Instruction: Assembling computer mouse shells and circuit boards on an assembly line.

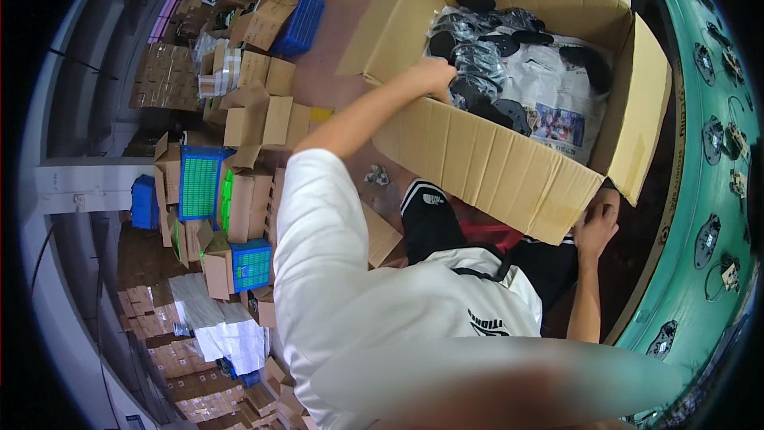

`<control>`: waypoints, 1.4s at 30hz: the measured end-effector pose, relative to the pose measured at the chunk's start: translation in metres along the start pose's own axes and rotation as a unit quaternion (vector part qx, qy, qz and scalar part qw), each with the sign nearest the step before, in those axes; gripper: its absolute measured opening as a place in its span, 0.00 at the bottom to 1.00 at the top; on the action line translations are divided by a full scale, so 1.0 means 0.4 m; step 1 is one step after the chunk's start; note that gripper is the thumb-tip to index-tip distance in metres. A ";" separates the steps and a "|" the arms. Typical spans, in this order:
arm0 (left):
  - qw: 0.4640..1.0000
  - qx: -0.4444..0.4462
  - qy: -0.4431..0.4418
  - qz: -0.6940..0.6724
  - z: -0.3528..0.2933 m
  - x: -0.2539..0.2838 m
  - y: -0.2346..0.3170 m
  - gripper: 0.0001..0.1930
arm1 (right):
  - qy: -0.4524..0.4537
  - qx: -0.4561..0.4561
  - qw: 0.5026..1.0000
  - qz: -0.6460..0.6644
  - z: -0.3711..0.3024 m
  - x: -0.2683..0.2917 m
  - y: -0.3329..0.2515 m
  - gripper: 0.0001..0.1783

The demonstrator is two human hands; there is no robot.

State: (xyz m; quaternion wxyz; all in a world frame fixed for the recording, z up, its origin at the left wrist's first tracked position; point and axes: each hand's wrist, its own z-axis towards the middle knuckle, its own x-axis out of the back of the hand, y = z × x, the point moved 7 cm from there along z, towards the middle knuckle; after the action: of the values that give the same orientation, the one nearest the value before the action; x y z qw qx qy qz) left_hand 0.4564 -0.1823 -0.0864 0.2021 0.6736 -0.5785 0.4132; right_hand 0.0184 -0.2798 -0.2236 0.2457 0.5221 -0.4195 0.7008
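A large open cardboard box (pixel 485 159) stands tilted in front of me, its flaps spread outward. Inside lie several black flat rounded parts (pixel 585 64), some wrapped in clear plastic (pixel 480 65), together with a sheet of printed newspaper (pixel 561 115). My left hand (pixel 434 77) is closed at the left end of the box's near rim, close to the wrapped parts; its fingertips are partly hidden. Low at the near right corner, beside my knee, my right hand (pixel 597 224) has its fingers curled against the box.
Along the right runs a green work surface (pixel 684 279) carrying several black parts with wires and small boards. Floor space at left holds stacked cartons (pixel 163 76), blue crates (pixel 301 22) and a green-blue crate (pixel 199 183). Something red (pixel 489 232) shows between my legs.
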 end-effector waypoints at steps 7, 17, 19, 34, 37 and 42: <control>0.992 -0.045 0.006 0.115 0.090 -0.073 -0.095 0.14 | 0.024 0.002 1.000 0.011 -0.002 0.017 0.012 0.17; 0.895 -0.067 0.325 -0.296 -0.023 0.150 -0.104 0.06 | -0.002 -0.032 0.999 0.029 -0.013 0.000 0.045 0.16; 0.892 -0.101 0.316 -0.306 -0.006 0.174 -0.023 0.08 | 0.030 -0.012 0.999 0.027 -0.010 0.012 0.036 0.17; 0.755 -0.125 0.262 -0.588 0.071 0.255 0.060 0.15 | 0.017 -0.030 0.999 0.035 -0.012 -0.011 0.050 0.18; 0.684 -0.131 0.239 -0.676 0.089 0.255 0.093 0.13 | 0.016 -0.035 0.999 0.039 -0.007 -0.017 0.052 0.18; 0.939 -0.132 0.271 -0.162 0.153 0.206 0.148 0.20 | 0.051 -0.012 0.998 0.026 -0.006 -0.027 0.044 0.17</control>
State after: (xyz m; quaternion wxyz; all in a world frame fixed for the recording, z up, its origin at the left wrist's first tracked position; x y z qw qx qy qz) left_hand 0.4193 -0.2934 -0.0688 0.5029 0.5876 -0.4342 0.4618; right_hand 0.0071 -0.2861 -0.2398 0.2545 0.4714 -0.4281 0.7278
